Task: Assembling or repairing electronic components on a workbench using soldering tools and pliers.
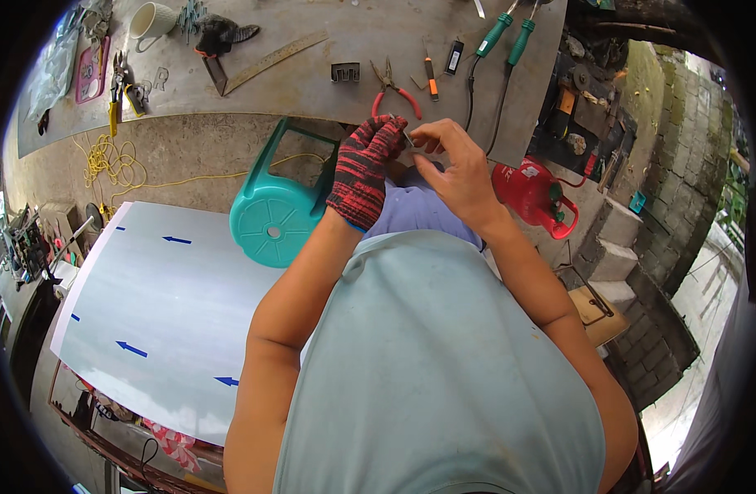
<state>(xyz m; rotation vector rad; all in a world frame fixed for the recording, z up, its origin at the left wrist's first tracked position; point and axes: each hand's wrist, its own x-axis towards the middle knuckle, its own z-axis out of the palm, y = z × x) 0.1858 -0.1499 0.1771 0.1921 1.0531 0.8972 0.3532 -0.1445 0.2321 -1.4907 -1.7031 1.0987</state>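
My left hand (365,171), in a red and black striped knit glove, is closed at the near edge of the metal-topped table (283,95). Its fingertips meet those of my bare right hand (460,171), which is pinched together. Between them shows a small, thin, greyish piece (408,140), too small to name. Just beyond my hands lie red-handled pliers (394,92), jaws pointing away and handles spread. A bent dark metal piece (345,72) rests to their left. On their right is an orange and black screwdriver (431,82).
A teal plastic stool (273,226) stands left of my legs, a red gas canister (530,189) to the right. Green-handled soldering irons (495,34) trail cords across the table. Farther left are a metal ruler (279,62), yellow-handled cutters (117,95) and a white cup (150,20).
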